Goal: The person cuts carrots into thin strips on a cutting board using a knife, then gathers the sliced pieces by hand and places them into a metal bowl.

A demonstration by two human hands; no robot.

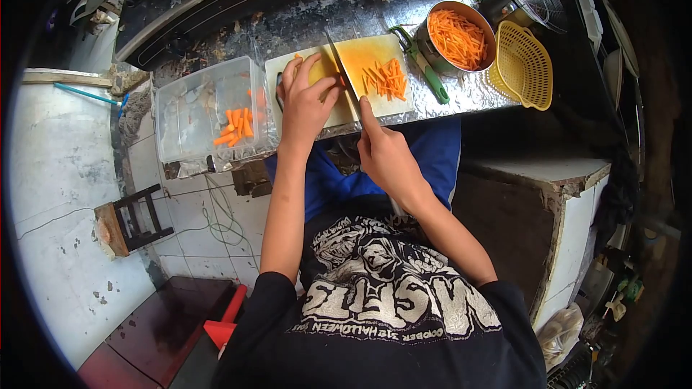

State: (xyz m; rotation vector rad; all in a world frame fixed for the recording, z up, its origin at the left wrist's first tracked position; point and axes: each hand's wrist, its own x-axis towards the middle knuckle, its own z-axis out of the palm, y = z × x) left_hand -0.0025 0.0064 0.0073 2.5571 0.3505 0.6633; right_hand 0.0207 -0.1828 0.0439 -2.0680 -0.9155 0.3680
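Observation:
In the head view my right hand (386,148) grips a knife (337,57), its index finger stretched along the top of the blade. The blade stands on a white, orange-stained cutting board (396,106). Left of the blade, the bent fingers of my left hand (306,101) press down on a carrot piece that is mostly hidden; a bit of orange shows by the blade. Thin carrot sticks (387,79) lie in a pile on the board's right side. Close to the left of the board, a clear plastic container (205,112) holds thicker carrot pieces (236,126).
A green-handled peeler (429,75) lies right of the board. Beyond it stand a metal pot (491,47) full of carrot strips (458,37) and a yellow basket (522,68). A black Rinnai stove (288,3) runs along the back. Below left is a small dark stool (133,220).

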